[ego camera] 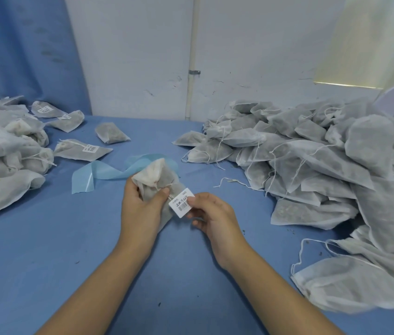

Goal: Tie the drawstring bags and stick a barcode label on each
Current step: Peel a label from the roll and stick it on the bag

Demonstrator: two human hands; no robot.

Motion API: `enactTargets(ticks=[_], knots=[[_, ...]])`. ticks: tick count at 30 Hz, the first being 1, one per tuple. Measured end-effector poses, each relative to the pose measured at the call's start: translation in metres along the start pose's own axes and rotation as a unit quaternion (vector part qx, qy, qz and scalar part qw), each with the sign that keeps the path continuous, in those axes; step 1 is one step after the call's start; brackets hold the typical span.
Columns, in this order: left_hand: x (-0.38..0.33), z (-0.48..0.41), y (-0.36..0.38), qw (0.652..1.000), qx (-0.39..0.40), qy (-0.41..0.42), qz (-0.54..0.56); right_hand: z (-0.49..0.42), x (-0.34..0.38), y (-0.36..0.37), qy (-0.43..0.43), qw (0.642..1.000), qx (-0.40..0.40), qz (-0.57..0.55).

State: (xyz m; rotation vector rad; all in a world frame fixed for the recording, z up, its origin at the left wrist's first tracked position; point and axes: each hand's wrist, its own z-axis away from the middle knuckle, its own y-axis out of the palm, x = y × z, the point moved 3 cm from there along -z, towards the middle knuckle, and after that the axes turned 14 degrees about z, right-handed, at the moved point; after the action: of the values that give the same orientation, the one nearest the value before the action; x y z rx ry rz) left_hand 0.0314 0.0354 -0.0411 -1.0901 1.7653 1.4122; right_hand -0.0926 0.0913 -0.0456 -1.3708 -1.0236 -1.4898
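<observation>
My left hand (140, 204) grips a grey-white drawstring bag (157, 176) above the blue table, fingers curled round its gathered neck, the bag's open top pointing up and away. My right hand (211, 213) pinches a white barcode label (182, 202) by its right edge and holds it against the bag's lower right side. Behind the bag a strip of pale blue label backing (99, 174) lies curled on the table.
A large heap of bags with loose strings (316, 165) fills the right side, reaching the near right. Bags carrying labels (79, 149) lie spread and piled at the left (2, 151). The blue table surface (75, 238) runs to a white wall and a blue curtain behind.
</observation>
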Motion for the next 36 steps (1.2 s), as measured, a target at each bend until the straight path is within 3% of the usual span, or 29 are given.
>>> enactTargets(ticks=[12,20,26,32,36], knots=[[0.0,0.004,0.005,1.0,0.005,-0.011,0.029,-0.003,-0.007,0.003,-0.021,0.997,-0.026,0.074],[0.0,0.004,0.007,0.998,0.042,-0.038,0.017,-0.001,-0.009,0.004,-0.02,0.983,-0.105,0.151],[0.003,0.006,0.009,0.983,0.068,-0.143,0.095,0.001,-0.001,0.003,-0.059,0.998,-0.021,0.027],[0.005,0.014,0.021,0.964,0.115,-0.178,0.161,0.0,0.001,-0.001,-0.035,0.991,-0.027,-0.125],[0.009,0.02,0.021,0.964,0.138,-0.205,0.102,-0.001,-0.001,-0.002,-0.014,0.99,-0.04,-0.133]])
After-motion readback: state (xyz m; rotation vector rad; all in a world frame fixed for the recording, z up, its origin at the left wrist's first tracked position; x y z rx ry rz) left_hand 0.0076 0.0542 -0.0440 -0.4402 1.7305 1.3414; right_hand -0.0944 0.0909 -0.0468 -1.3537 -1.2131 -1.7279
